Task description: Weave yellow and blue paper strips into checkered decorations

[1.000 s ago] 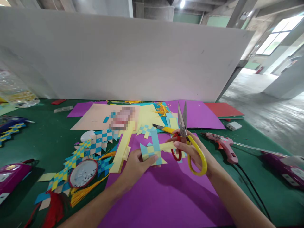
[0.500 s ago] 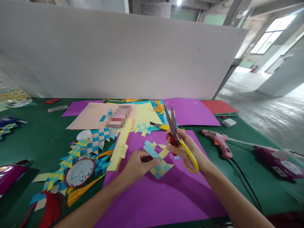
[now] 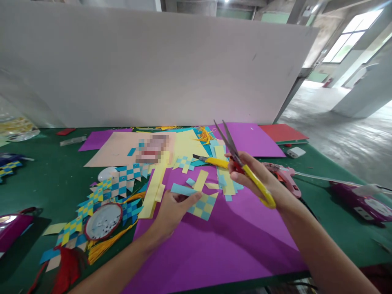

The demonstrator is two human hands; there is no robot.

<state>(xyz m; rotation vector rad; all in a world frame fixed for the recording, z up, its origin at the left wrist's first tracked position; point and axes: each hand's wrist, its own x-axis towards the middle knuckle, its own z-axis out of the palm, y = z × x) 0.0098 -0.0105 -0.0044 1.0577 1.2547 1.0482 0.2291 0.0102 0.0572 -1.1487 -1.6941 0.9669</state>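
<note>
My left hand (image 3: 170,212) pinches a woven paper piece (image 3: 204,207) in a light blue and yellow check, over a purple sheet (image 3: 239,253). Loose strip ends stick out from its far side. My right hand (image 3: 257,173) is closed round scissors (image 3: 231,143) with yellow and red handles. Their blades point up and away, slightly parted and apart from the woven piece. A small blue paper scrap (image 3: 190,182) lies just beyond the left hand. Blue and yellow paper strips (image 3: 226,181) lie on the sheet, left of and below the right hand.
A yellow utility knife (image 3: 216,162) lies behind the woven piece. At right are a pink glue gun (image 3: 289,179) with its cord and a purple device (image 3: 358,200). Woven paper fish shapes (image 3: 119,183), a round white lid (image 3: 104,221) and tassels (image 3: 112,244) crowd the left. A white panel (image 3: 159,69) stands behind.
My right hand has drawn the scissors to the right, away from the woven piece. The left hand has shifted slightly left and turned the piece. Strips formerly behind the right hand now show.
</note>
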